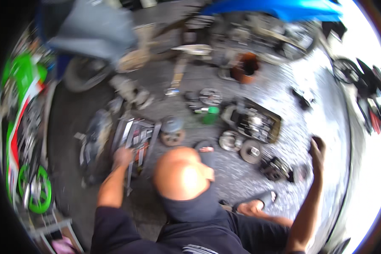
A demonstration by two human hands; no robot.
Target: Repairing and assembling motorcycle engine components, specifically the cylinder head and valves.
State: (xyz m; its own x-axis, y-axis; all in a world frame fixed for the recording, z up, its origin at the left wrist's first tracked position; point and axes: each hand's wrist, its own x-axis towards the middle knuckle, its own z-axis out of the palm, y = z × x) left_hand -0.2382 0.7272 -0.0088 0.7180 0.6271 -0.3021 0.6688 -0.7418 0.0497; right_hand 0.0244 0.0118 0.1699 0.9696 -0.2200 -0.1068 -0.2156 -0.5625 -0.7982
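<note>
My left hand (122, 157) reaches to the near side of an open metal tool tray (157, 129) holding several tools. Motion blur hides its fingers, so whether it holds a tool cannot be told. Off to the right, my right hand (318, 150) is raised at the end of a bent arm. Its fingers are smeared, and no held object can be made out. Nearest to it is a round dark metal part (277, 168) on the floor. My bare knee (180, 173) rises between the two arms.
A metal pan (277, 132) of machine parts lies ahead, near a disc-shaped part (251, 151), a green-capped container (210, 115) and an orange-brown pot (245, 68). A green motorcycle (27, 139) stands left; another with blue bodywork (275, 7) is at the back. My sandalled foot (252, 207) is nearby.
</note>
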